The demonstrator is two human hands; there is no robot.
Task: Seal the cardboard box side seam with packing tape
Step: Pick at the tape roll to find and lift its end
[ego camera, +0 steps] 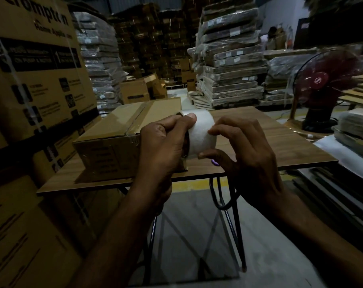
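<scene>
You are at the preparing step. Your left hand point(161, 146) grips the tape roll point(201, 134) in the air, thumb on top. The fingers point(212, 132) of your right hand point(249, 150) curl onto its white outer face, I judge to search for the loose end. The cardboard box point(114, 138) lies on the table point(280, 142) just behind your left hand, and no tape is drawn to it yet. Next you need to lift the end, pull a length free and bring it to the side seam.

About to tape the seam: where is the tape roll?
Centre of the head view, held up by the right end of the box: the left hand grips the tape roll, the right hand pinches its outer face.
</scene>
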